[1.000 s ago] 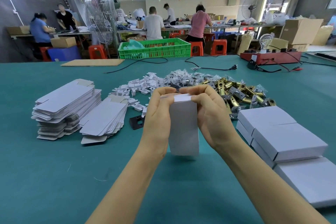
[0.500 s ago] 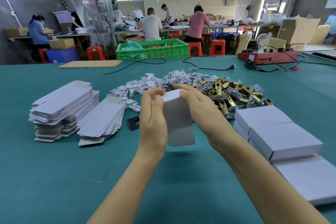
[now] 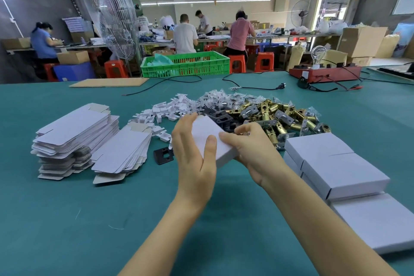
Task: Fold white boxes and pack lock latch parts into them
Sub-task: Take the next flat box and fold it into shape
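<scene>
What moved: the white box (image 3: 209,139) stood up tall between the hands a moment ago; now it is tipped over and lies nearly flat, with its far end pointing away and to the left. Both hands have turned with it.
Left hand: the left hand (image 3: 195,159) holds the left side of the box. Its thumb lies on top of the box and its fingers reach along the far left edge.
Right hand: the right hand (image 3: 253,148) grips the right side of the box near the close corner. Its thumb presses on top and the other fingers are curled under.
White box: it is closed up and held in the air above the green table (image 3: 67,231), in the middle, in front of the piles of parts.
Lock latch parts: a heap of gold and silver latch parts (image 3: 282,116) lies on the table just behind the right hand.
Black plates: some black plates (image 3: 220,116) lie behind the box, and one black plate (image 3: 163,155) lies alone just left of the left hand.
Small white pieces: a pile of small white pieces (image 3: 165,110) lies left of the latch parts.
Little bags: a pile of little clear bags (image 3: 221,97) lies behind the latch parts.
Flat boxes: two stacks of flat boxes (image 3: 76,134) lie on the left of the table.
Done boxes: folded white boxes (image 3: 336,168) are stacked on the right, near the right arm.
Far side: a green crate (image 3: 186,66) stands at the back edge, and people work at other tables behind it.
</scene>
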{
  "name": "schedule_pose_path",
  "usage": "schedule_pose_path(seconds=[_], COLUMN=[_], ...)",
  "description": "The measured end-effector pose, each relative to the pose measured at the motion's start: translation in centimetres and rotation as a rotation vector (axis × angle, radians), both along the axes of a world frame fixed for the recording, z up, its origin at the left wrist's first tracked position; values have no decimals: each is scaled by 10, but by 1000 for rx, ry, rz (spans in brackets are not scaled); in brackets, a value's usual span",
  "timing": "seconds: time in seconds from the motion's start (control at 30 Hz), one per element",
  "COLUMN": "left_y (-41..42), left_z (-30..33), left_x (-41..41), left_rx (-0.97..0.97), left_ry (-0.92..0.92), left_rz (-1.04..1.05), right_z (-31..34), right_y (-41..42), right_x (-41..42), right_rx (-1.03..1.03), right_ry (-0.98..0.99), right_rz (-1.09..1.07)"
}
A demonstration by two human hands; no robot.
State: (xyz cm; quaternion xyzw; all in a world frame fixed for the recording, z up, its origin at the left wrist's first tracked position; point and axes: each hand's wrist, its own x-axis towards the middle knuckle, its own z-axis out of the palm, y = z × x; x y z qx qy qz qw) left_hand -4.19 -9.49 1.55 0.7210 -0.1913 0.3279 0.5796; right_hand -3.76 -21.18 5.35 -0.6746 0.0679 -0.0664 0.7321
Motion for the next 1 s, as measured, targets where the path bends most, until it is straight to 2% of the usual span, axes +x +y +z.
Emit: schedule_pose_path(seconds=[0.1, 0.2, 0.27, 0.33, 0.37, 0.53, 0.6, 0.77, 1.0], left_y=[2, 8, 14, 19, 22, 28, 29, 35, 36], left_z=[-12, -24, -30, -33, -34, -33, -30, -31, -36], left_x=[8, 15, 20, 23, 25, 24, 22, 26, 30], left_rx=[-114, -148, -238, -414, -436, -235, -245, -302, -190], left_ry=[291, 471, 558, 634, 632, 461, 423, 475, 569], left_rz=[26, 45, -53, -224, -260, -273, -304, -376, -423], right_z=[-16, -41, -54, -62, -65, -71, -72, -75, -75], right_y=[-1, -2, -3, -7, -9, -15, -14, -15, -17], right_x=[7, 11, 12, 15, 16, 15, 15, 16, 15], right_rx=[120, 68, 101, 128, 133, -13, -14, -18, -126], right_ry=[-19, -141, -167, -158, -153, -194, -217, -238, -246], right_rz=[2, -23, -11, 10, 27, 100, 164, 263, 310])
